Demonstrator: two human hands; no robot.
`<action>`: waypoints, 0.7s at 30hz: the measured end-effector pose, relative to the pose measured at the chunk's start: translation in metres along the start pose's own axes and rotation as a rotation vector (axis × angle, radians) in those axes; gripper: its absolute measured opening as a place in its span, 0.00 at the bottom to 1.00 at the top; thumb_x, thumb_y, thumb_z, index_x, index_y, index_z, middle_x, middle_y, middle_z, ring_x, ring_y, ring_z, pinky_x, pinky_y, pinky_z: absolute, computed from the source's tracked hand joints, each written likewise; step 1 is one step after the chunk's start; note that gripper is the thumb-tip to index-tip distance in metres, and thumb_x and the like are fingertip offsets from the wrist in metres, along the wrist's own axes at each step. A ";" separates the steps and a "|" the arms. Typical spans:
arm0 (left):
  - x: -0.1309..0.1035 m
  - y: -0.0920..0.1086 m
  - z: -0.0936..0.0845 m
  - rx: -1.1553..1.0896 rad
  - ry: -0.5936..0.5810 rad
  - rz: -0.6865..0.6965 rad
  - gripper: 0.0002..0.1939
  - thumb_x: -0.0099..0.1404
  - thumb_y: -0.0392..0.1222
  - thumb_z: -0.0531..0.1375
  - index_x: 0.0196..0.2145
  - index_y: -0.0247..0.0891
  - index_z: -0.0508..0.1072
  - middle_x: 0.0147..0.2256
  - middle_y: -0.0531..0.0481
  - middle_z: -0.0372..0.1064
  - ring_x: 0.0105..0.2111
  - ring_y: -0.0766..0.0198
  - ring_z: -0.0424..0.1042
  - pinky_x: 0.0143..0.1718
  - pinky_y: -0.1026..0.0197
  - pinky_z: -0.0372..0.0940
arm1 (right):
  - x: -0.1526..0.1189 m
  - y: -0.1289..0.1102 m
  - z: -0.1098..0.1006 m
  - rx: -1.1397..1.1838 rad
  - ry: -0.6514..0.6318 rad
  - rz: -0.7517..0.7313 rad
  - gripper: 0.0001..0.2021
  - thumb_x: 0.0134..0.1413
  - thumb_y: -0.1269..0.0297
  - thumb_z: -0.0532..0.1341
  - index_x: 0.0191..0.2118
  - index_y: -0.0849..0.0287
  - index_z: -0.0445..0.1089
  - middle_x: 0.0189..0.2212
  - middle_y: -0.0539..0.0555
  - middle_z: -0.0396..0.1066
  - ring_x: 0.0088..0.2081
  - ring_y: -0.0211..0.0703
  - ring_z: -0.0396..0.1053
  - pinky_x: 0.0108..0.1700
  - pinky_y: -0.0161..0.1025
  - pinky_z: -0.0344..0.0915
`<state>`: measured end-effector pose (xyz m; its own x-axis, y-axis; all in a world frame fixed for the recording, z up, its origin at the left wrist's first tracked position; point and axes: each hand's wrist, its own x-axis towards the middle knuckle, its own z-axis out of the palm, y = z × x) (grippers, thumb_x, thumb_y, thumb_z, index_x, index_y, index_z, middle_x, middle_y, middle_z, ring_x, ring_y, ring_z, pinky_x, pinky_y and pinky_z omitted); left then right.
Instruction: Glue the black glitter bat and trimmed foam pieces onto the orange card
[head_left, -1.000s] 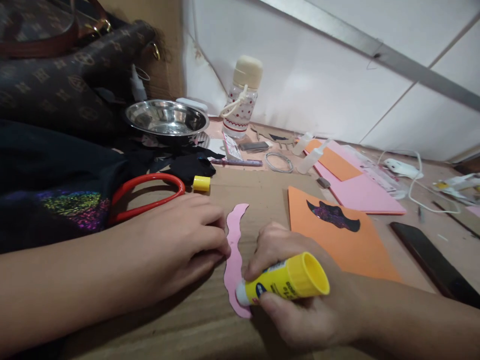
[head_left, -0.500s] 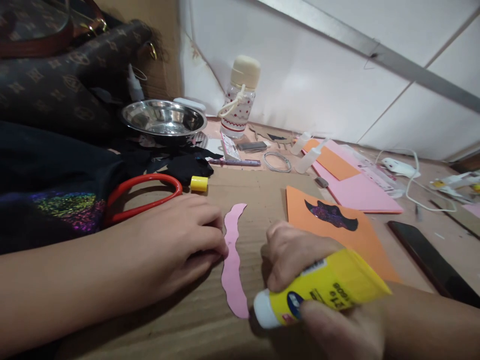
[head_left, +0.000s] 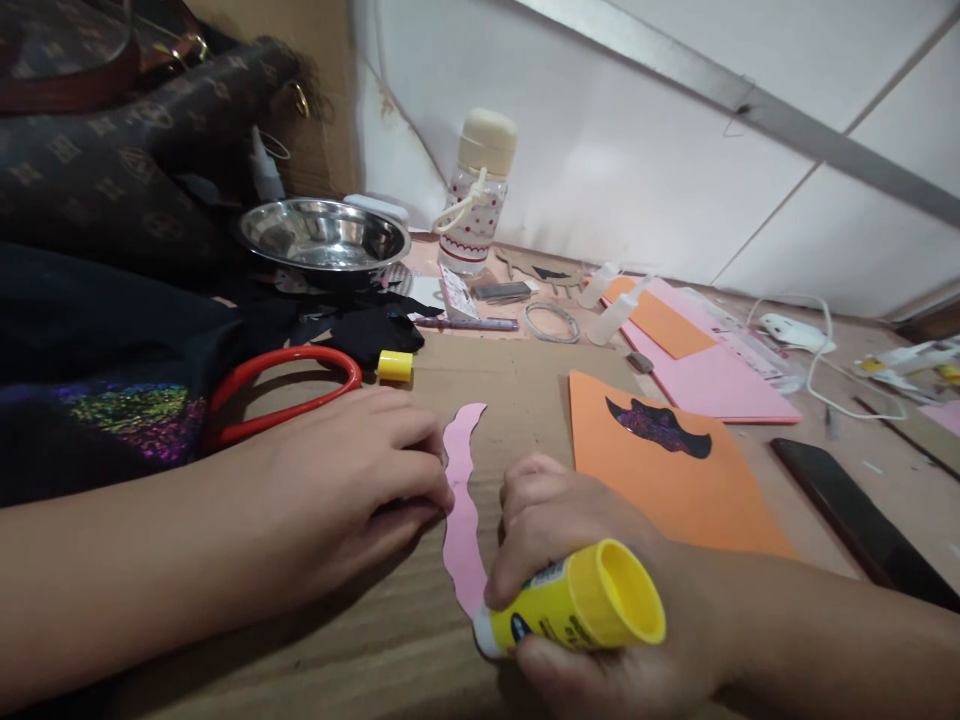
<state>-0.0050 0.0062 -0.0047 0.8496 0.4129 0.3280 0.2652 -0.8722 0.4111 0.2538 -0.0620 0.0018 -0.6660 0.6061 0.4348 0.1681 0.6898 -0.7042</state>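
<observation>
A wavy pink paper strip [head_left: 463,520] lies lengthwise on a sheet of cardboard [head_left: 517,375]. My left hand [head_left: 375,470] rests to its left, fingers curled together, with the fingertips pressed on the strip's left edge. In my right hand [head_left: 585,530] is a yellow glue stick [head_left: 570,605], tilted, its white tip down at the near end of the strip. The glue stick's yellow cap [head_left: 395,366] sits apart at the far edge of the cardboard. Red-handled scissors [head_left: 281,395] lie beyond my left hand, their blades out of sight.
Right of the cardboard lies an orange sheet [head_left: 675,500] bearing a dark glittery cutout [head_left: 660,428]. A phone [head_left: 847,510] is farther right. Behind stand a steel bowl [head_left: 326,235], a bottle [head_left: 476,195], pink sheets [head_left: 735,385] and small squeeze bottles [head_left: 619,315].
My right hand has moved left with the glue stick and turned it, so its open yellow base now faces me and its tip meets the strip. My left hand stays in place.
</observation>
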 end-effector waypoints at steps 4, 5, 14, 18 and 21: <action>0.001 0.001 0.000 0.003 0.012 -0.005 0.11 0.76 0.36 0.60 0.42 0.48 0.83 0.45 0.53 0.80 0.45 0.56 0.77 0.46 0.53 0.69 | -0.001 0.000 0.001 0.137 0.177 -0.001 0.05 0.54 0.67 0.69 0.37 0.56 0.74 0.28 0.48 0.78 0.28 0.37 0.73 0.38 0.36 0.71; 0.000 0.001 0.000 0.004 0.006 -0.007 0.11 0.77 0.37 0.60 0.43 0.48 0.83 0.45 0.53 0.80 0.45 0.56 0.77 0.46 0.53 0.69 | -0.001 -0.001 0.000 0.151 0.229 0.017 0.04 0.55 0.66 0.69 0.37 0.55 0.75 0.27 0.48 0.77 0.28 0.38 0.73 0.37 0.37 0.71; -0.001 0.002 -0.003 -0.006 -0.006 -0.010 0.11 0.75 0.34 0.61 0.41 0.47 0.83 0.43 0.53 0.80 0.43 0.59 0.77 0.43 0.57 0.69 | -0.007 -0.003 -0.007 0.184 0.417 0.101 0.08 0.72 0.56 0.67 0.46 0.52 0.81 0.32 0.53 0.75 0.32 0.46 0.72 0.35 0.43 0.71; 0.002 0.004 -0.005 -0.017 -0.008 0.000 0.12 0.75 0.34 0.61 0.42 0.47 0.84 0.43 0.53 0.81 0.43 0.58 0.77 0.44 0.57 0.69 | -0.009 0.000 -0.004 0.230 0.500 0.128 0.10 0.73 0.53 0.67 0.45 0.52 0.82 0.31 0.54 0.72 0.32 0.47 0.69 0.33 0.43 0.67; 0.002 0.004 -0.004 -0.014 -0.012 0.004 0.12 0.75 0.34 0.61 0.43 0.48 0.84 0.44 0.53 0.81 0.44 0.58 0.77 0.45 0.56 0.69 | -0.006 0.000 -0.006 0.216 0.473 0.110 0.10 0.73 0.53 0.67 0.45 0.53 0.81 0.32 0.54 0.73 0.32 0.46 0.70 0.33 0.43 0.68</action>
<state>-0.0043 0.0048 0.0012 0.8562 0.4062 0.3194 0.2553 -0.8699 0.4220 0.2626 -0.0632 0.0025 -0.2439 0.8170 0.5225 0.0317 0.5452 -0.8377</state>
